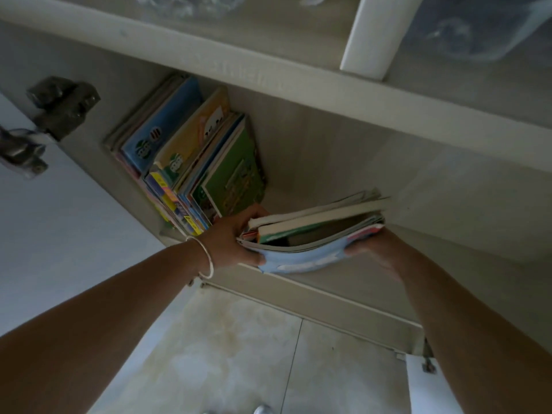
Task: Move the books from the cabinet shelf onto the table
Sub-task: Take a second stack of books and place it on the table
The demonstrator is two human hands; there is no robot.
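A bundle of thin books [313, 234] with a pale blue cover underneath lies flat between my hands at the front of the cabinet shelf [343, 162]. My left hand [236, 234], a bangle on its wrist, grips the bundle's left end. My right hand [376, 252] holds its right end from below, thumb on the blue cover. Several more colourful books [191, 150] lean against the cabinet's left wall deeper in the shelf, a green one foremost. The table is out of view.
The cabinet door [44, 222] stands open at left, with a metal hinge [53, 115]. An upper shelf [463, 31] holds clear plastic items. Pale tiled floor [239, 354] lies below, and a second door [433, 386] is at the lower right.
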